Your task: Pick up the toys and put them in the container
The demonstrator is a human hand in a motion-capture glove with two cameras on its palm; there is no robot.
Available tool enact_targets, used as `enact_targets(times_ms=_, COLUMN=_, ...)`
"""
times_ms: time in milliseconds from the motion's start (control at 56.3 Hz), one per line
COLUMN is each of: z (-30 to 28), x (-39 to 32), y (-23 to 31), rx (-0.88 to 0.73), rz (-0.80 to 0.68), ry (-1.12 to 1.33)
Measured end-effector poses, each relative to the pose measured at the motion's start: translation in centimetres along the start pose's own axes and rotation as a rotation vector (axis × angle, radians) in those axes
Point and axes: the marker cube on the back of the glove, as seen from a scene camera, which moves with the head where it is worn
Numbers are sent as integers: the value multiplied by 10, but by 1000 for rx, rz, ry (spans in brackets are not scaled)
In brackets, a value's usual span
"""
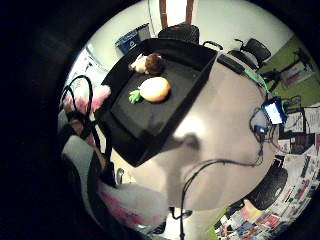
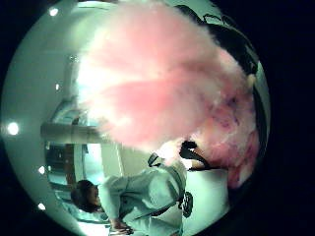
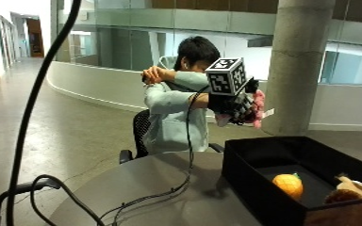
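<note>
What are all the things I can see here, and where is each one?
Container: one, black, open box on the round table, at its edge.
Orange toy: one, orange with a green tuft, lying on the container's floor.
Brown toy: one, brown and cream plush, on the container's floor beside the orange toy, apart from it.
Pink toy: one, fluffy pink plush, held up in the air above the table, near the container.
Table: one, round, grey, with black cables across it.
Office chairs: several, black, beyond the table.
Person's hands: gloved right hand grips the pink toy; the bare hand is raised by the head.
</note>
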Motion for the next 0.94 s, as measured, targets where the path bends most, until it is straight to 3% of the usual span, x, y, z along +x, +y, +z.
enact_targets(times_ms=71, z=2, x=-3, y=-5, rx=48, rz=-13, ry=5)
enact_targets(times_ms=231, z=14, x=-14, y=-32, rx=327, rz=10, ry=58)
enact_targets(times_ms=338, z=40, x=-3, y=-49, rx=98, rz=183, ry=109)
enact_targets(times_ms=497, z=55, x=-10, y=-34, rx=117, rz=113, ry=99)
enact_targets(times_ms=640, z=53, x=-27, y=14, rx=148, rz=70, ry=101)
enact_targets(times_ms=782, z=4, x=26, y=58, rx=213, rz=-27, ry=175)
enact_targets(times_ms=942, z=-16, x=58, y=142, rx=286, rz=7, ry=221)
